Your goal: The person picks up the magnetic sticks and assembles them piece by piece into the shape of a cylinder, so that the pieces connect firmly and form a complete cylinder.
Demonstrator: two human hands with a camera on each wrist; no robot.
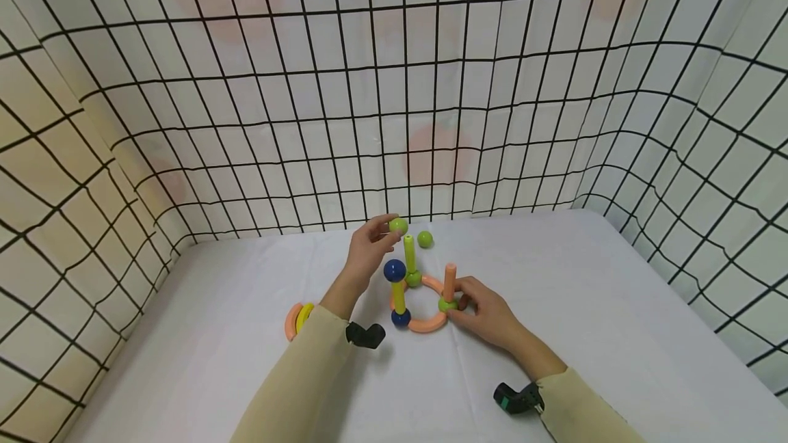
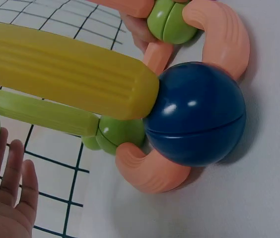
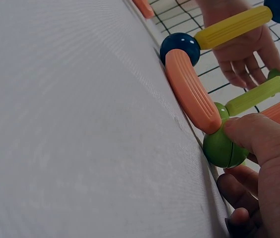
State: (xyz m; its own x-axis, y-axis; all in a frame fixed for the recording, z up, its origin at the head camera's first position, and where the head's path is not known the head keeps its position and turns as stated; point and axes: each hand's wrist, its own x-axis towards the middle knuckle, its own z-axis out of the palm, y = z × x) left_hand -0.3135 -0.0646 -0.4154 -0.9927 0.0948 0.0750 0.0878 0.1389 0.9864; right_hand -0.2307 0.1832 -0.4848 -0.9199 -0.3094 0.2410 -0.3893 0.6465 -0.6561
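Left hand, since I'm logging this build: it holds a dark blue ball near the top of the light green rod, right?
The ball is green, not dark blue: the head view shows the left hand holding it near the top of the light green rod.

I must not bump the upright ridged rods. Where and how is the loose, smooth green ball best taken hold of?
Probably around the widest part of the loose, smooth green ball, from above and the right: it is round, without a handle. The light-green ridged rod stands at its left; white cloth shows on its right.
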